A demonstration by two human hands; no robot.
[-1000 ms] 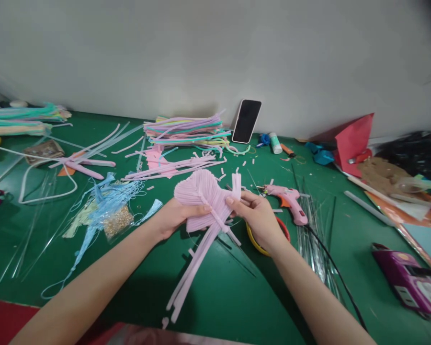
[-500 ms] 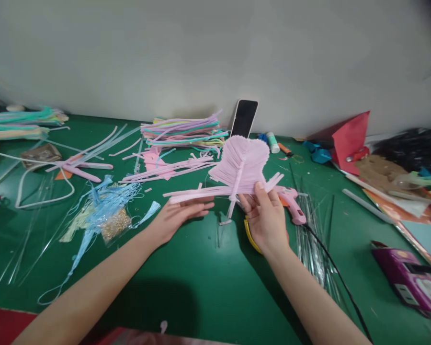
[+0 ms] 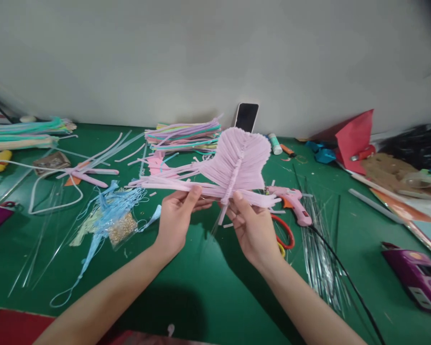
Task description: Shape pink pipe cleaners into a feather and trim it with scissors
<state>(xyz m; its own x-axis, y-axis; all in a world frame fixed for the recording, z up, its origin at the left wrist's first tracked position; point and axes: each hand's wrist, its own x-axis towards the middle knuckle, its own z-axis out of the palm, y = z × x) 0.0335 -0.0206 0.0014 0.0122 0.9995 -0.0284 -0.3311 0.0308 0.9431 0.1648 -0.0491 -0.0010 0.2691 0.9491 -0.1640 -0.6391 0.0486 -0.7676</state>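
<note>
A pale pink leaf-shaped piece made of pipe cleaners [image 3: 244, 160] is held up over the green table, its twisted central stem pointing down toward me. My left hand [image 3: 177, 211] pinches the loose pipe cleaners that stick out to the left, thumb on top. Close to the stem, my right hand [image 3: 251, 225] grips the lower edge of the piece between thumb and fingers. Just past my right hand lie scissors with red and yellow handles [image 3: 287, 235], partly hidden. A pink hot glue gun [image 3: 296, 203] rests to their right.
Bundled coloured pipe cleaners [image 3: 183, 134] and an upright phone [image 3: 246, 117] are at the back. Left are blue tassels [image 3: 111, 206] and a bag of gold beads [image 3: 122, 229]. Thin wires [image 3: 316, 249], a black cord [image 3: 348, 278] and a purple device [image 3: 416, 275] lie right.
My left hand has gone from loosely spread under the strands to pinching them. My right hand has shifted left toward the stem, and the piece is tilted. The scissors show more.
</note>
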